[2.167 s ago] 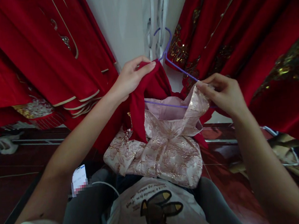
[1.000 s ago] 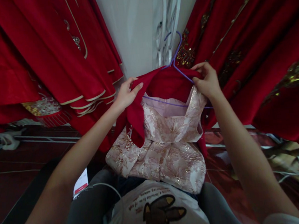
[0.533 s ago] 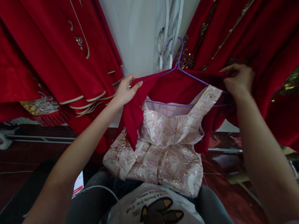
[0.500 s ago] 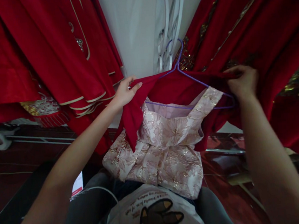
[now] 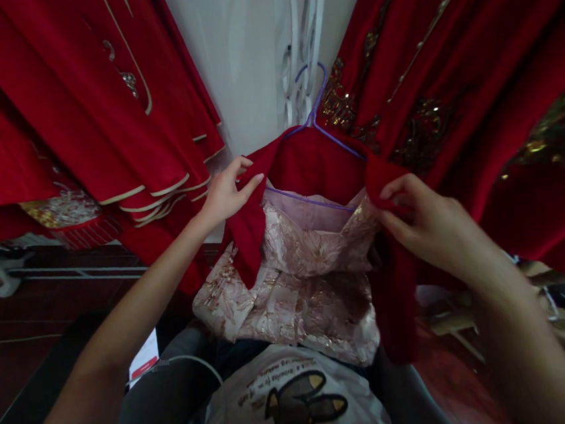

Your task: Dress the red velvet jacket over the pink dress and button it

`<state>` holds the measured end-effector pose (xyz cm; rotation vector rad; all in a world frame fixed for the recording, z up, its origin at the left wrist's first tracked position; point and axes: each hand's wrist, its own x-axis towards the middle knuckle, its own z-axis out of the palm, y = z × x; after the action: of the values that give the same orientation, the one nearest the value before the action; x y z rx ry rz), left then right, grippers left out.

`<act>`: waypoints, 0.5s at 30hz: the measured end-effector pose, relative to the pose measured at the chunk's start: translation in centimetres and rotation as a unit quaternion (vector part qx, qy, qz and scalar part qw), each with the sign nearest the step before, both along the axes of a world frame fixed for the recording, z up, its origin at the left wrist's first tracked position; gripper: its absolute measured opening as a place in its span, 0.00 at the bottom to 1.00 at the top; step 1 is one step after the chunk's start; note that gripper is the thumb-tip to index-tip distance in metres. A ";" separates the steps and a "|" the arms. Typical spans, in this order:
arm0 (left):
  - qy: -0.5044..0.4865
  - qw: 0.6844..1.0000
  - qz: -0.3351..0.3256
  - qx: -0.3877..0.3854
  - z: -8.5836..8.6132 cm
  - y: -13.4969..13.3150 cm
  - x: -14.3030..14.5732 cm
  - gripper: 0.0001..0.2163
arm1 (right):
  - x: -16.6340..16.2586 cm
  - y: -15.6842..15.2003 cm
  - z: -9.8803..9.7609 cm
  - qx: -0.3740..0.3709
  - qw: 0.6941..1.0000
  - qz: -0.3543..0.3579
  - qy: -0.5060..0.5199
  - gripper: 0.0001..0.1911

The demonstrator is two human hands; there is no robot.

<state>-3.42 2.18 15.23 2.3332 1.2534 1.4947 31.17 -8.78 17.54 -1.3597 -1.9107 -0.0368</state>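
Note:
A pink and gold brocade dress [image 5: 299, 283] hangs on a purple wire hanger [image 5: 321, 125] in front of me, its skirt resting on my lap. A red garment [image 5: 315, 162] is draped over the same hanger, around the dress. My left hand [image 5: 225, 192] pinches the red garment's left front edge near the collar. My right hand [image 5: 426, 221] grips the right front panel, which hangs down beside the dress.
Red embroidered robes hang at the left [image 5: 77, 105] and at the right [image 5: 475, 87], with a white wall [image 5: 242, 56] between them. A phone [image 5: 145, 365] with a white cable lies by my left thigh. Cables and clutter [image 5: 562, 318] lie on the dark red floor at the right.
My right hand has come down and inward, pulling the red garment's right panel in over the dress's right side. My left hand has stayed on the left edge. The view has tilted slightly.

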 end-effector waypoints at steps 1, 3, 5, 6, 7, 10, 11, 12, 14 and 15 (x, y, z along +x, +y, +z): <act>0.019 1.000 0.009 0.004 -0.3 -0.4 0.2 0.13 | -1.2 1.2 -0.8 0.001 1.000 0.008 -0.008 0.10; 0.060 0.998 0.017 0.009 -0.9 -1.0 0.9 0.14 | -3.2 3.8 -2.2 0.013 1.000 -0.004 0.027 0.08; 0.089 0.996 0.002 0.012 -1.4 -1.4 2.1 0.13 | -5.0 5.8 -3.3 0.007 0.997 0.017 0.077 0.10; 0.100 0.995 -0.011 0.010 -1.7 -1.5 2.9 0.12 | -6.1 6.2 -3.6 -0.002 0.994 0.046 0.098 0.10; 0.110 0.994 -0.024 0.006 -1.9 -1.6 3.7 0.11 | -7.2 6.4 -3.9 -0.024 0.990 0.088 0.112 0.11; 0.130 0.991 -0.035 -0.010 -2.5 -1.6 5.8 0.13 | -10.6 5.5 -4.3 -0.087 0.964 0.209 0.137 0.09; 0.127 0.991 -0.033 -0.015 -2.6 -1.7 6.2 0.14 | -11.4 5.2 -4.5 -0.096 0.955 0.234 0.154 0.09; 0.117 0.993 -0.031 -0.016 -2.8 -1.8 6.4 0.14 | -12.0 5.0 -4.8 -0.100 0.947 0.253 0.173 0.10; 0.079 0.996 -0.024 -0.011 -3.1 -2.1 6.4 0.13 | -12.3 5.0 -5.5 -0.098 0.932 0.273 0.217 0.14; 0.060 0.998 -0.018 -0.005 -3.4 -2.4 6.3 0.14 | -12.2 5.2 -6.0 -0.093 0.927 0.275 0.238 0.16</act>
<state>2.92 -0.18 11.86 2.4581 1.2335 1.3545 19.00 -3.58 11.56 -0.7966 -1.8253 0.7031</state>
